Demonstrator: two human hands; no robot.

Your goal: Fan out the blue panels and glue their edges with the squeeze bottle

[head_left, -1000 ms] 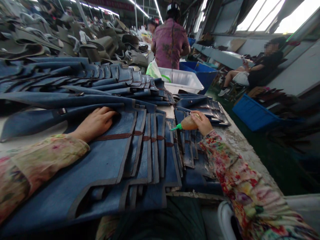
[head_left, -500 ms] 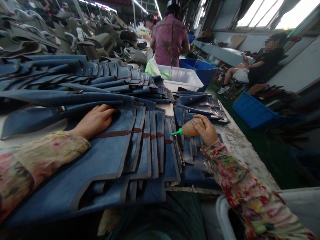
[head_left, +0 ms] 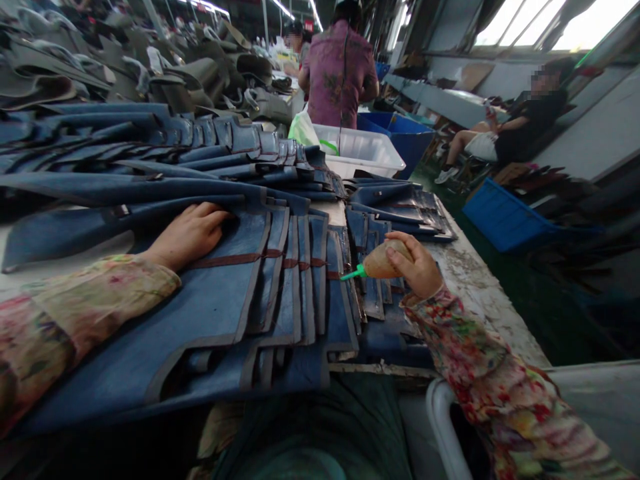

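Observation:
Overlapping blue leather-like panels (head_left: 215, 293) with grey edges and a brown strip fan across the table before me. My left hand (head_left: 187, 233) lies palm down on the top panel, fingers loosely stretched under the raised fold, holding nothing visible. My right hand (head_left: 417, 263) is wrapped round a squeeze bottle (head_left: 383, 261) with amber contents and a green nozzle (head_left: 354, 273). The nozzle points left and down, its tip at the brown strip near the edge of the rightmost panel in the fan. Whether the tip touches cannot be made out.
More blue panels (head_left: 405, 207) lie behind to the right, on the worn table edge (head_left: 480, 287). Beyond stand a white bin (head_left: 370, 157) and blue crates (head_left: 505, 217). Grey-green pieces (head_left: 195, 77) are heaped at back left. One person (head_left: 340, 73) stands ahead; another (head_left: 525, 123) sits right.
The bottle's nozzle has tipped lower, down to the brown strip on the rightmost panel of the fan. My left hand stays on the top panel. The whole view has shifted slightly.

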